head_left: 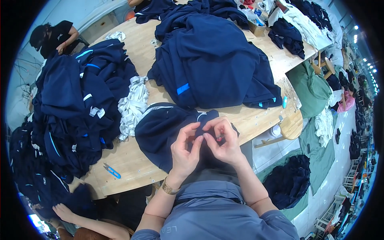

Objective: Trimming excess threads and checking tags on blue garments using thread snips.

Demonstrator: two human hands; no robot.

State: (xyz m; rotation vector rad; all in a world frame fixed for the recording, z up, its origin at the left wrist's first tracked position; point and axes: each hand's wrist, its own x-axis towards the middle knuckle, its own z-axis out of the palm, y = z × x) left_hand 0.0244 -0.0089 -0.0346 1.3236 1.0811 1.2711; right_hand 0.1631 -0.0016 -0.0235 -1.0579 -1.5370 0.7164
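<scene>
Seemingly both hands (204, 146) pinching navy garment (160, 132)

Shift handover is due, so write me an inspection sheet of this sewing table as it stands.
Surface: wooden table, mostly covered by cloth.
Job's things: dark blue garment lies at the near edge, one small fold pinched up by both hands.
Clutter: navy heaps at left and centre; grey-white cloth bundle; blue thread snips near the front edge.
Grips: left hand and right hand each pinch the fold with their fingertips.
Cables: nothing seen.
Surroundings: another person's hand at lower left; a seated person at far left; garment piles on the floor.
</scene>
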